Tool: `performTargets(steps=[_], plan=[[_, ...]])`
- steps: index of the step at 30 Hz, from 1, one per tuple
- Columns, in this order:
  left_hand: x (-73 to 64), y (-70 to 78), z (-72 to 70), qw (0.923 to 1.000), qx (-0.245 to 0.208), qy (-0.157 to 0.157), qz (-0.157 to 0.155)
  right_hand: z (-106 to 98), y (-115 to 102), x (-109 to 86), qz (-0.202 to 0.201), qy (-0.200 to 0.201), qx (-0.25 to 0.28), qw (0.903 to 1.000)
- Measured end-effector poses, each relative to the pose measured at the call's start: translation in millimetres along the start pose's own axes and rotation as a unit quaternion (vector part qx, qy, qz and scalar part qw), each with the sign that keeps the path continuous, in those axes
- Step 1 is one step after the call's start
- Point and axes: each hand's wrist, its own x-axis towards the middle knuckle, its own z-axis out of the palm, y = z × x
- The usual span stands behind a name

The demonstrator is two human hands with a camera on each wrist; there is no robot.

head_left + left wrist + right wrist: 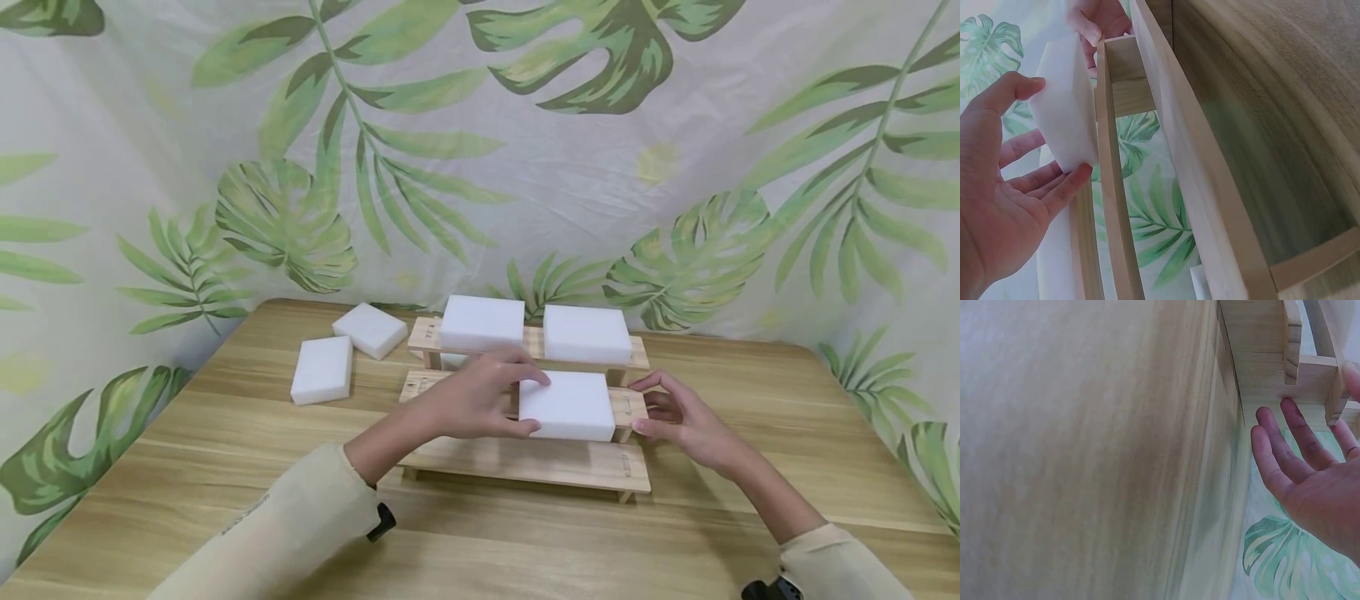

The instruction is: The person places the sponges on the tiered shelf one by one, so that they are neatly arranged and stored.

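Note:
On the middle step of a three-step wooden rack (pixel 517 458) lies a white sponge block (pixel 566 404), near the right end. My left hand (pixel 480 396) pinches this block from its left side, thumb at the front edge and a finger over the top. The left wrist view shows thumb and fingertips spread over the sponge block (pixel 1066 106). At the rack's right end, my right hand (pixel 686 425) grips the middle step between thumb and index finger. Its other fingers extend below that step in the right wrist view, beside the rack's end (pixel 1260 375).
Two more white blocks, a left one (pixel 480 321) and a right one (pixel 587 333), stand on the top step. Two others, a nearer one (pixel 321 371) and a farther one (pixel 370 329), lie on the wooden table (pixel 225 450). Behind hangs a leaf-patterned cloth (pixel 555 192).

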Motion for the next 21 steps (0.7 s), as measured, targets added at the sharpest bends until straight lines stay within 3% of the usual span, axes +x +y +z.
performTargets(steps=[7, 21], plan=[[4.6, 0.2, 3.6, 1.0000, -0.007, -0.004, -0.001, 0, 1, 0.4, 0.004, -0.002, 0.002, 1.0000], [12.8, 6.0, 10.9, 0.9991, 0.001, -0.026, -0.035, 0, 1, 0.4, 0.002, 0.001, -0.003, 1.0000]])
